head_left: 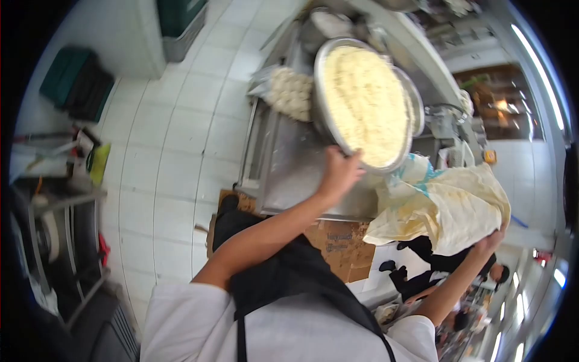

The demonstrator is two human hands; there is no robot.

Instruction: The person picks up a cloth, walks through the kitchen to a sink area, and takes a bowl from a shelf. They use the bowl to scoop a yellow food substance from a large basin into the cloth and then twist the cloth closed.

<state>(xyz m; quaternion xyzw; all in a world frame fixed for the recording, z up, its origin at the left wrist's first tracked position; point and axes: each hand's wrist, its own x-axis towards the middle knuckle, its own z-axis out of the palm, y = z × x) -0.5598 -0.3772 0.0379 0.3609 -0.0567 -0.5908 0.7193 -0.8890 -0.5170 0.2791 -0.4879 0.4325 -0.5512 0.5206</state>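
A large metal bowl (319, 99) full of a pale yellow, crumbly mass (367, 102) stands on the steel table (295, 175). My left hand (342, 173) grips the bowl's near rim, with the fingers over the edge. Out to the right, my right hand (490, 240) is closed on the edge of a cream-coloured cloth or sack (446, 205) with turquoise marks. The cloth hangs in folds beside the bowl, over the table's right side. A clear bag of round whitish pieces (291, 92) lies to the left of the bowl.
Behind the bowl are another metal bowl (416, 99) and a faucet (449, 110). Cardboard (341, 247) lies below the table's near edge. Dark-clothed people (446, 262) are at the lower right. A metal rack (72, 241) and green crates (66, 75) stand at the left.
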